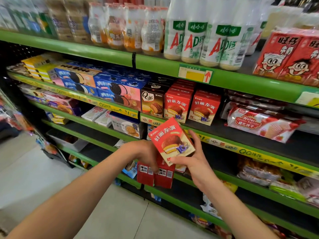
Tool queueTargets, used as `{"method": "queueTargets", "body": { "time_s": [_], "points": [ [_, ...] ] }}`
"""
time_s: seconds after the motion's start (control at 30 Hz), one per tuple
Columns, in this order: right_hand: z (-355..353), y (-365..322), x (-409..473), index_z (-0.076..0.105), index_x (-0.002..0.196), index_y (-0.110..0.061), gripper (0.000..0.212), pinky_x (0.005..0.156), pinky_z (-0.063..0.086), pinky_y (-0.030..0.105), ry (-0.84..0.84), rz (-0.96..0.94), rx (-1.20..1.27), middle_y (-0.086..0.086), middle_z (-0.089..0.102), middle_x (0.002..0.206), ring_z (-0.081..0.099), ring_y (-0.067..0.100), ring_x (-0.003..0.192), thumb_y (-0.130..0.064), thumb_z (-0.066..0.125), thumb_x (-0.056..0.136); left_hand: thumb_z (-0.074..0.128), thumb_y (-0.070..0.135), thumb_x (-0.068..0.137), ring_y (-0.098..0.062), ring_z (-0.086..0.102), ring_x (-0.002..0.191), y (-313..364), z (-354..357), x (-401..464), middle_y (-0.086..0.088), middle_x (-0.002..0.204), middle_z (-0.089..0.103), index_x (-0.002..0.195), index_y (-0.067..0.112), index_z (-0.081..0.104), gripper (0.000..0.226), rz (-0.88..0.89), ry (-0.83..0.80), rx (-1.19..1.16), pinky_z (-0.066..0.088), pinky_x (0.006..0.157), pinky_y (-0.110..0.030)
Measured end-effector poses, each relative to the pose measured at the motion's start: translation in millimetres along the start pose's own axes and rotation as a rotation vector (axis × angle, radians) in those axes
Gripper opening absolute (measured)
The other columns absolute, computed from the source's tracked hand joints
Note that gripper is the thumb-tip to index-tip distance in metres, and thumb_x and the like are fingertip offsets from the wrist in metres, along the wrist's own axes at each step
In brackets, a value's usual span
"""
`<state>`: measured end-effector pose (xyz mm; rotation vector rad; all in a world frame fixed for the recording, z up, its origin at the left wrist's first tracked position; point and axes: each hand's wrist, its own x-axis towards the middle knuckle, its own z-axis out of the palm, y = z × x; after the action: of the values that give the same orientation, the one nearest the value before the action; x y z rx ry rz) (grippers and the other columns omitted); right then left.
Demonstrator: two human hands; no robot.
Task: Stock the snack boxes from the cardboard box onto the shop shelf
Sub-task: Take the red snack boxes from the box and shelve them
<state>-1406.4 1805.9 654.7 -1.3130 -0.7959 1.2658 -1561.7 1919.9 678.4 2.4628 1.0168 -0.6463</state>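
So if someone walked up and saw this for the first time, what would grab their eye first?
Probably the red snack box held up tilted in mid-frame by the right hand, with the left hand just below gripping two more red boxes. Next, the matching red boxes on the shelf just above it, and the row of big white AD bottles on the green shelf above that.

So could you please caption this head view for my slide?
Right hand lifts a red snack box toward matching shelf boxes; left hand holds two more.
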Motion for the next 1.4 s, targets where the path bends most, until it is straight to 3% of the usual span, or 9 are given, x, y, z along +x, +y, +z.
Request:
{"method": "queueTargets", "body": {
  "time_s": [0.1,0.2,0.37,0.5,0.7,0.77,0.9,1.0,1.4],
  "points": [
    [-2,-6,-4,0.049,0.116,-0.050,0.060,0.070,0.058,0.028,0.019,0.026,-0.176,-0.009,0.065,0.114,0.071,0.007,0.093,-0.035,0.083,0.068,0.073,0.046,0.080,-0.020,0.055,0.118,-1,-2,-2,0.003,0.134,0.056,0.139,0.033,0.045,0.067,0.001,-0.100,-0.005,0.047,0.090,-0.030],
    [-11,-12,-4,0.054,0.114,-0.037,0.048,0.068,0.052,0.020,0.004,0.058,-0.390,-0.012,0.070,0.107,0.070,-0.002,0.085,-0.047,0.078,0.073,0.075,0.046,0.078,-0.020,0.053,0.121,-2,-10,-2,0.005,0.137,0.054,0.139,0.035,0.045,0.069,0.064,-0.115,0.014,0.042,0.086,-0.028],
    [-31,-25,-2,0.057,0.120,-0.029,0.072,0.070,0.049,0.020,-0.116,0.139,-0.296,-0.004,0.075,0.101,0.072,0.009,0.089,-0.046,0.084,0.056,0.083,0.040,0.069,-0.021,0.050,0.126,-2,-14,2,0.009,0.139,0.052,0.140,0.036,0.041,0.082,0.105,-0.106,-0.032,0.044,0.095,-0.034],
    [-38,-27,-2,0.059,0.114,-0.032,0.070,0.067,0.048,0.014,-0.116,0.142,-0.246,-0.005,0.076,0.099,0.072,0.007,0.088,-0.047,0.085,0.051,0.084,0.035,0.070,-0.020,0.050,0.128,0,-15,5,0.009,0.138,0.053,0.140,0.034,0.040,0.083,0.138,-0.118,-0.096,0.041,0.090,-0.028],
    [-42,-28,-2,0.063,0.112,-0.033,0.069,0.081,0.044,0.028,-0.089,0.092,-0.240,-0.005,0.075,0.101,0.071,0.007,0.090,-0.048,0.087,0.049,0.084,0.037,0.067,-0.018,0.054,0.124,0,-17,7,0.010,0.135,0.056,0.138,0.035,0.040,0.083,0.125,-0.127,-0.094,0.045,0.091,-0.031],
    [-46,-36,0,0.063,0.112,-0.035,0.067,0.084,0.049,0.033,-0.039,0.023,-0.220,-0.007,0.074,0.105,0.071,0.010,0.094,-0.046,0.089,0.051,0.084,0.039,0.066,-0.017,0.056,0.120,-2,-18,6,0.011,0.132,0.057,0.140,0.035,0.035,0.089,0.113,-0.125,-0.100,0.047,0.087,-0.029],
    [-59,-62,12,0.056,0.109,-0.047,0.054,0.076,0.044,0.021,0.196,-0.180,-0.340,-0.018,0.069,0.107,0.064,0.000,0.098,-0.040,0.086,0.065,0.082,0.046,0.066,-0.017,0.049,0.119,-7,-18,3,0.008,0.139,0.043,0.151,0.037,0.017,0.107,0.073,-0.104,-0.026,0.045,0.083,-0.030],
    [-75,-78,28,0.054,0.116,-0.039,0.050,0.079,0.045,0.026,0.308,-0.286,-0.447,-0.018,0.065,0.112,0.060,0.003,0.103,-0.035,0.082,0.074,0.082,0.047,0.067,-0.019,0.047,0.124,-10,-17,2,0.007,0.144,0.039,0.152,0.037,0.014,0.109,0.060,-0.106,-0.025,0.047,0.089,-0.034],
    [-88,-78,89,0.051,0.129,-0.021,0.051,0.092,0.046,0.035,0.419,-0.219,-0.726,0.001,0.063,0.125,0.059,0.020,0.114,-0.029,0.074,0.084,0.082,0.047,0.066,-0.016,0.047,0.119,-22,-16,-1,0.010,0.139,0.040,0.151,0.041,0.013,0.109,0.045,-0.085,-0.101,0.045,0.084,-0.030]
  ]
}}
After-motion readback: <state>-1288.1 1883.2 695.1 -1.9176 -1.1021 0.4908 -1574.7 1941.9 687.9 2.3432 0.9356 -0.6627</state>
